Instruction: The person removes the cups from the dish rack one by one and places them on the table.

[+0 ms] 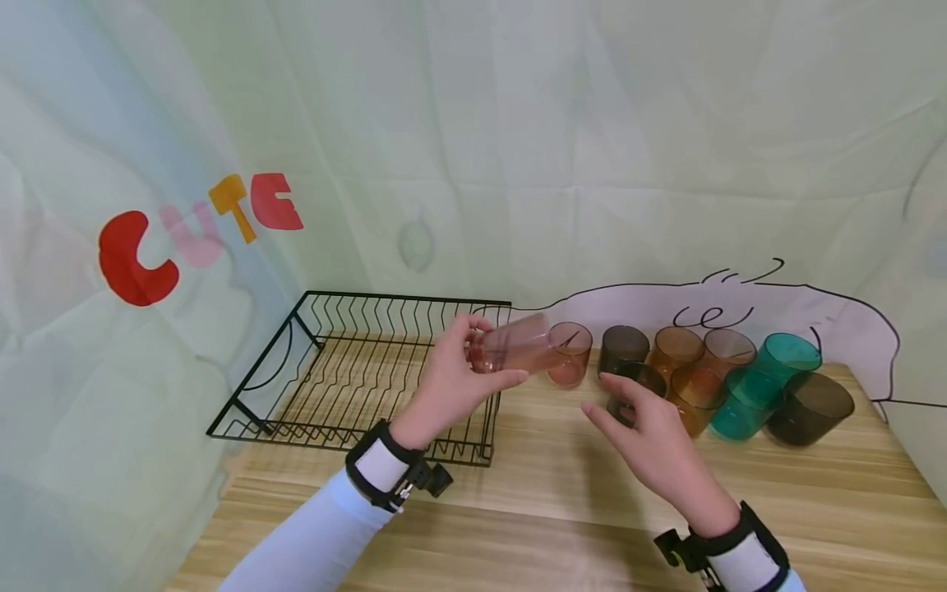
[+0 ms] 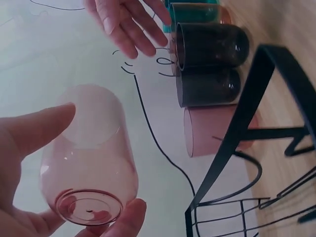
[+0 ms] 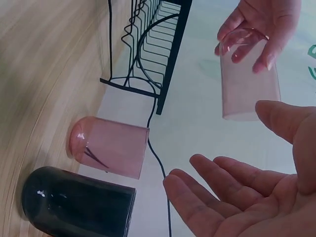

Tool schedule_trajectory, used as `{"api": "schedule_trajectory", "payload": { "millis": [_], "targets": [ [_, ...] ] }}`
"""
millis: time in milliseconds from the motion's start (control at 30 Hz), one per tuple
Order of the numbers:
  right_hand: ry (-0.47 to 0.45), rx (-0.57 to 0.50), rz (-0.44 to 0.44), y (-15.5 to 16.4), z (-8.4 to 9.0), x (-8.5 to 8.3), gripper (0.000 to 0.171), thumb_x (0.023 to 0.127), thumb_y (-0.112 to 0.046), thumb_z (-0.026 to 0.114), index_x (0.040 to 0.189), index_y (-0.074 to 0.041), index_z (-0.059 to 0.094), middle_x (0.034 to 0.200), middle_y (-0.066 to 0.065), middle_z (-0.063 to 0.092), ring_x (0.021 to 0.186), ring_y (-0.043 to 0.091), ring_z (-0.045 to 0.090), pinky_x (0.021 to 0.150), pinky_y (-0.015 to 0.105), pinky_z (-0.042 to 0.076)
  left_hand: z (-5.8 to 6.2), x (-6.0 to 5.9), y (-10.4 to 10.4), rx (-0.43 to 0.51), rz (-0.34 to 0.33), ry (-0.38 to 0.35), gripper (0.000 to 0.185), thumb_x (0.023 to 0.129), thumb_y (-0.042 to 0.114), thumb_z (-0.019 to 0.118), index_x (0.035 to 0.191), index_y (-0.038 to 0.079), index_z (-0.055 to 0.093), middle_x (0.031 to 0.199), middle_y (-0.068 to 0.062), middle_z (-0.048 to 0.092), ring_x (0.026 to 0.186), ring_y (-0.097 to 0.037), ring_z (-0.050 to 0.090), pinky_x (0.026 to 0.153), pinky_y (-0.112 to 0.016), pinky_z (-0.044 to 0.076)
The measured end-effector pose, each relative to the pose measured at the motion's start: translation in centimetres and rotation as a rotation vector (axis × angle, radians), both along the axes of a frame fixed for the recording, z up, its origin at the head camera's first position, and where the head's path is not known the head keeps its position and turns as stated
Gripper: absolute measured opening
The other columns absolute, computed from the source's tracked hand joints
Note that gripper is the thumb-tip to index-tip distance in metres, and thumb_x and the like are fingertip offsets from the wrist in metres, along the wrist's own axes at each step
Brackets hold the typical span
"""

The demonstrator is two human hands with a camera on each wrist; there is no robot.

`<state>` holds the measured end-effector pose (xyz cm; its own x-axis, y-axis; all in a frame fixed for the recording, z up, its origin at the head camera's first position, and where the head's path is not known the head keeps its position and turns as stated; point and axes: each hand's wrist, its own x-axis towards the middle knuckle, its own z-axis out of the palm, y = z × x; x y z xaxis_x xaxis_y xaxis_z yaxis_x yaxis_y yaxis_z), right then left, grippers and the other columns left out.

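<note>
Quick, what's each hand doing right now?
Left hand: grips a pink cup by its base, held on its side.
Right hand: open, fingers spread, holding nothing.

**Soft, even light; wide-angle bending and some blur**

Bright, diffuse light fills all three views, casting only faint shadows on the pale wooden tabletop (image 1: 562, 485). The head view bows at its edges. The translucent pink plastic cup (image 1: 518, 345) smears with motion blur. A small highlight glints on the dark smoky cup (image 3: 74, 202).
</note>
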<state>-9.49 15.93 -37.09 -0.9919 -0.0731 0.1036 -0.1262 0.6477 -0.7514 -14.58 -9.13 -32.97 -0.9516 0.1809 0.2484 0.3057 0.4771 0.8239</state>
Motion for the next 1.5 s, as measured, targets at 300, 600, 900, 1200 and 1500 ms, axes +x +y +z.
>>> {"api": "schedule_trajectory", "payload": {
  "millis": [300,600,900,1200,1500],
  "targets": [
    [-0.043,-0.095,0.058,-0.7,0.2,-0.1,0.065,0.085,-0.061,0.052,0.135,-0.019,0.048,0.134,0.005,0.054,0.112,0.026,0.061,0.087,0.041,0.054,-0.5,0.7,0.7,-0.025,0.013,-0.066,0.072,0.067,0.045,0.081,0.128,0.022,0.05,0.115,0.003,0.053,0.097,-0.017,0.056,0.071,-0.027,0.054],
    [-0.068,-0.127,0.086,-1.4,0.0,-0.2,0.062,0.088,-0.057,0.052,0.134,-0.016,0.048,0.132,0.01,0.056,0.107,0.027,0.063,0.084,0.039,0.055,-0.7,1.4,1.6,0.008,-0.021,-0.075,0.071,0.067,0.043,0.082,0.126,0.022,0.05,0.111,0.003,0.055,0.089,-0.017,0.057,0.066,-0.029,0.053],
    [-0.044,-0.138,0.091,-1.5,-0.2,-0.4,0.06,0.089,-0.055,0.052,0.133,-0.015,0.05,0.131,0.01,0.056,0.114,0.026,0.06,0.089,0.041,0.053,-0.8,1.6,2.0,0.0,-0.022,-0.076,0.075,0.065,0.045,0.082,0.128,0.02,0.05,0.115,0.004,0.052,0.094,-0.015,0.056,0.071,-0.028,0.052],
    [-0.047,-0.142,0.08,-1.6,-0.1,-0.4,0.063,0.088,-0.056,0.052,0.133,-0.012,0.05,0.132,0.011,0.056,0.114,0.026,0.06,0.089,0.04,0.053,-0.9,1.7,2.0,0.011,-0.042,-0.082,0.071,0.066,0.041,0.083,0.126,0.019,0.05,0.112,0.002,0.053,0.092,-0.016,0.056,0.07,-0.028,0.052],
    [-0.031,-0.147,0.075,-1.6,0.1,-0.4,0.062,0.088,-0.054,0.053,0.132,-0.011,0.051,0.131,0.011,0.056,0.113,0.027,0.06,0.086,0.039,0.054,-1.2,1.9,1.9,0.004,-0.069,-0.1,0.07,0.065,0.041,0.083,0.123,0.02,0.05,0.109,0.002,0.055,0.09,-0.017,0.058,0.07,-0.027,0.053]
  ]
}}
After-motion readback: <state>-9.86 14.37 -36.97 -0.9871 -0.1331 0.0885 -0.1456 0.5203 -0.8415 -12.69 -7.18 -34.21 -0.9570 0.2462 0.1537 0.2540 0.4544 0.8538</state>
